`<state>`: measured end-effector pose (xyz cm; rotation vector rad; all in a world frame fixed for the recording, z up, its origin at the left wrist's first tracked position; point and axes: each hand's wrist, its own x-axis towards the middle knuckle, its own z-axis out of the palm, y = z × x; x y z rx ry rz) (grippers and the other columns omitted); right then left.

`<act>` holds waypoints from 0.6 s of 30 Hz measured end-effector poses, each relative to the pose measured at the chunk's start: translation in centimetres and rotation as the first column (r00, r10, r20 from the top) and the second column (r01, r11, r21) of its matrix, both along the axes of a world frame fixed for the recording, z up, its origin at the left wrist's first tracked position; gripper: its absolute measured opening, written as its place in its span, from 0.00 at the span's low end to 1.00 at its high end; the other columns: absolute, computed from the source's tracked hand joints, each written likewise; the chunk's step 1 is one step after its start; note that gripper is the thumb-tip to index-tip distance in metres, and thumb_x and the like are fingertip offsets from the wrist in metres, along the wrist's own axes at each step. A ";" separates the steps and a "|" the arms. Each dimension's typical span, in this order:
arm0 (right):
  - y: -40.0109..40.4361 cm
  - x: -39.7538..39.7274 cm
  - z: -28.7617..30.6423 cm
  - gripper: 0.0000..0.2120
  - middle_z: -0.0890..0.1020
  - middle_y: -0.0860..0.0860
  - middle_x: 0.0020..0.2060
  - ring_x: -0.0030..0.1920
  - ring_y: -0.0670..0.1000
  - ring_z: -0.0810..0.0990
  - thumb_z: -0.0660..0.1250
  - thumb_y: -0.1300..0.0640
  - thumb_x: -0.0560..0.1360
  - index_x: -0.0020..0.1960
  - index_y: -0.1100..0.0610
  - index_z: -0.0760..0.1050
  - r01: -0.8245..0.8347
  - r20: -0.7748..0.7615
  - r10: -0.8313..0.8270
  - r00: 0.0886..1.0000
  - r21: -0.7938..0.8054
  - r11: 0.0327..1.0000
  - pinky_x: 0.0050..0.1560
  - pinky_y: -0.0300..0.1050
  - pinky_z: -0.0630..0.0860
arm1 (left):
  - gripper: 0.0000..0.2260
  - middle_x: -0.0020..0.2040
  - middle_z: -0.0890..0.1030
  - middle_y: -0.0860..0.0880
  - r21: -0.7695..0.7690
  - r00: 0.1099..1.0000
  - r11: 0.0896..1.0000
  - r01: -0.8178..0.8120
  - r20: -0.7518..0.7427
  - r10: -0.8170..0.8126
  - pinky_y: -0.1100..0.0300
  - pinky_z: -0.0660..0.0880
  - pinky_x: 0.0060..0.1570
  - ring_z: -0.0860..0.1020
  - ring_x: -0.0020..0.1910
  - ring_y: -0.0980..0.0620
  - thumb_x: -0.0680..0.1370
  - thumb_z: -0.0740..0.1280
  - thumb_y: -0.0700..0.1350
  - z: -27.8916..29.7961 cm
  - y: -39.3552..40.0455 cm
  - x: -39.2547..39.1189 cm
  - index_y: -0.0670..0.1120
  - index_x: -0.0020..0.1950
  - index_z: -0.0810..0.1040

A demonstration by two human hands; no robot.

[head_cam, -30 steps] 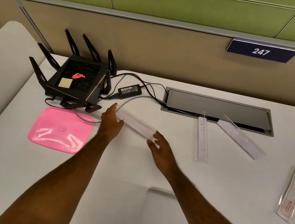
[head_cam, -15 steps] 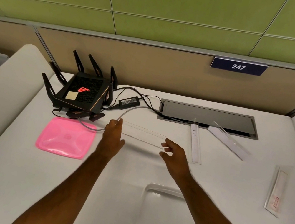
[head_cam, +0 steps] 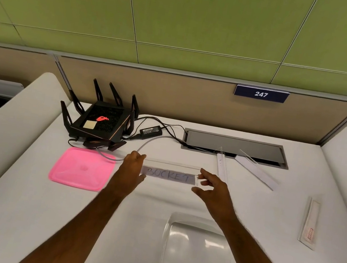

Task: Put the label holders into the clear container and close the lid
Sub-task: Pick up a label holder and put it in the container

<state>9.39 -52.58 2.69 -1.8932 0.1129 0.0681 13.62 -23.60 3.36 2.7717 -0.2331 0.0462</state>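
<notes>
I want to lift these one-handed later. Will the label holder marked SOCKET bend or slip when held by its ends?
Probably stiff: the label holder spans straight between the left hand and right hand without sagging. It looks thin and clear, so likely light. Its glossy surface may be slippery, so pinch firmly.

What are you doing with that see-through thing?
A person holds a clear label holder marked SOCKET by its ends, left hand and right hand, above the desk. The clear container sits open and empty below. The pink lid lies to the left. Three more holders wait on the right.
</notes>
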 end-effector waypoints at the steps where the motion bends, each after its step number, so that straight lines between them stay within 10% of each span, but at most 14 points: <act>1: -0.2 -0.3 0.2 0.31 0.83 0.45 0.56 0.54 0.46 0.80 0.79 0.64 0.71 0.72 0.52 0.74 -0.002 0.007 0.002 1.000 0.006 1.000 0.51 0.39 0.80 | 0.30 0.63 0.74 0.41 -0.017 1.000 1.000 0.009 -0.005 -0.009 0.52 0.76 0.62 0.73 0.63 0.43 0.73 0.77 0.42 0.2 0.0 -0.2 0.39 0.72 0.71; 13: -3.1 -2.7 2.2 0.32 0.81 0.44 0.58 0.56 0.46 0.79 0.80 0.58 0.71 0.72 0.52 0.74 -0.030 0.111 0.043 0.993 -0.111 0.993 0.48 0.46 0.81 | 0.31 0.57 0.76 0.50 -0.220 0.988 0.975 0.036 -0.135 -0.068 0.71 0.70 0.49 0.73 0.52 0.55 0.68 0.82 0.46 2.1 0.5 -2.5 0.44 0.68 0.77; 18: -4.9 -3.4 2.7 0.27 0.84 0.48 0.59 0.59 0.47 0.82 0.79 0.57 0.72 0.70 0.55 0.76 -0.020 0.095 0.026 0.995 -0.061 0.998 0.50 0.41 0.82 | 0.30 0.53 0.78 0.54 -0.332 0.982 0.941 0.058 -0.152 -0.114 0.60 0.81 0.49 0.76 0.50 0.57 0.66 0.83 0.49 3.5 0.1 -3.5 0.48 0.65 0.79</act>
